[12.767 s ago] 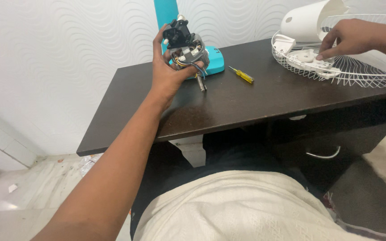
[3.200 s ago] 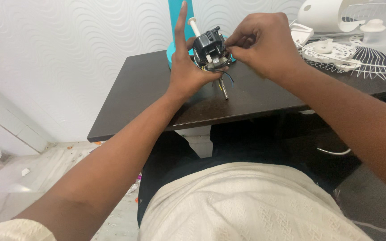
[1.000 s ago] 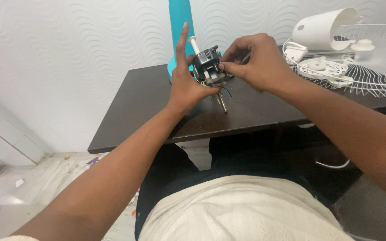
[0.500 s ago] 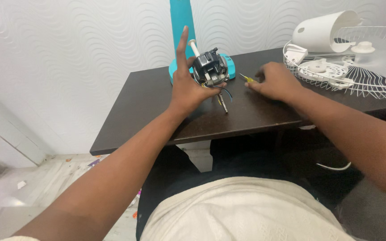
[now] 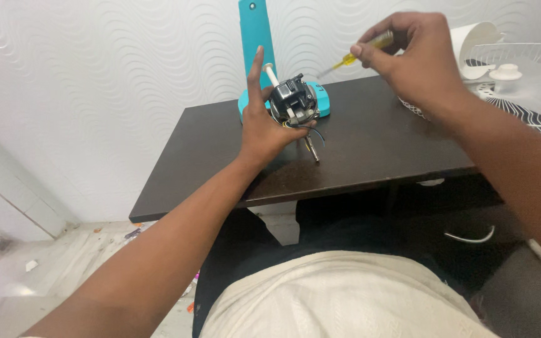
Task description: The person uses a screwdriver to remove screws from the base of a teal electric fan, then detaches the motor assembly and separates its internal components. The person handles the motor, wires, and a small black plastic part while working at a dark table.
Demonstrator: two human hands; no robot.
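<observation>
Dark wood table (image 5: 370,156), teal fan stand (image 5: 255,44), white wire grille (image 5: 527,94), white motor cover (image 5: 474,40), wavy-pattern wall (image 5: 108,75).

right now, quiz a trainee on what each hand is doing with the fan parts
1. True or false: the left hand holds the fan motor above the dark table.
2. What does the right hand hold? A) yellow-handled screwdriver B) pliers C) fan blade
3. Fill in: the turquoise stand rises ___ the motor.

Key: 1 true. 2 A. 3 behind.
</observation>
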